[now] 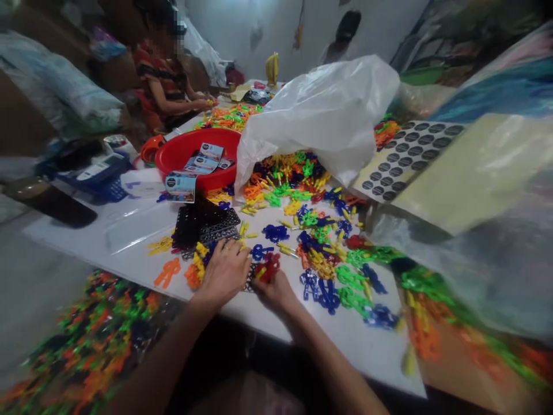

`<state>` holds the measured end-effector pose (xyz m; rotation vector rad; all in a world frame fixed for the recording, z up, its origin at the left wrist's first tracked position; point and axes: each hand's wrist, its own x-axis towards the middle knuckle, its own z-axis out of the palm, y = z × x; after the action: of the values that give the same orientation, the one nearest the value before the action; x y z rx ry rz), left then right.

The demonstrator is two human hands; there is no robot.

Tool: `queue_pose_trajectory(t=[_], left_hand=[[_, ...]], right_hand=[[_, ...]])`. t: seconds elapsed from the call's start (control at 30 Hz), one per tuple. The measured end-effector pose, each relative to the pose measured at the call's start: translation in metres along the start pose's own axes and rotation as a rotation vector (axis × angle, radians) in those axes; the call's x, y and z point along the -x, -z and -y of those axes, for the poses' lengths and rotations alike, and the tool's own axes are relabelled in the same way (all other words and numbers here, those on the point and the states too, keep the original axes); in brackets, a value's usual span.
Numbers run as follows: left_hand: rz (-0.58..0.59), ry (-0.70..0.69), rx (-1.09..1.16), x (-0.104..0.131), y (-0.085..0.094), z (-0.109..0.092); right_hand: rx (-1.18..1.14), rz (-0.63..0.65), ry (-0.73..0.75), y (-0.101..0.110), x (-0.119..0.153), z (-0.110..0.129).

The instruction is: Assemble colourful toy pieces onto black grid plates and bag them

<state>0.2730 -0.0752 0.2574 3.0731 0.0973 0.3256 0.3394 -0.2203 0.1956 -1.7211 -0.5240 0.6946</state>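
My left hand (227, 271) rests over a black perforated plate near the table's front edge, fingers bent and close together; what lies under them is hidden. Beside it, my right hand (274, 287) is closed on a red plastic piece (268, 266) with a bit of yellow. Yellow pieces (199, 260) and an orange piece (167, 272) lie left of my left hand. A blue piece (261, 251) sits just beyond both hands. Further back is a stack of black perforated plates (220, 231). To the right spread several blue, green and yellow pieces (319, 256).
A red basin (173, 153) with printed cards stands behind the plates. A white plastic bag (319, 109) spills coloured pieces. At right lies a sheet of round stickers (401, 155); at left, a blue basket (112, 187) and dark bottle (56, 202). Two people are at the back.
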Motion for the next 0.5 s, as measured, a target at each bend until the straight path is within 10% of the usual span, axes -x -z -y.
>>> queue_pose_trajectory(t=[0.5], left_hand=[[-0.001, -0.073, -0.009, 0.007, -0.003, 0.008]], right_hand=[[0.820, 0.070, 0.158, -0.056, 0.003, -0.012]])
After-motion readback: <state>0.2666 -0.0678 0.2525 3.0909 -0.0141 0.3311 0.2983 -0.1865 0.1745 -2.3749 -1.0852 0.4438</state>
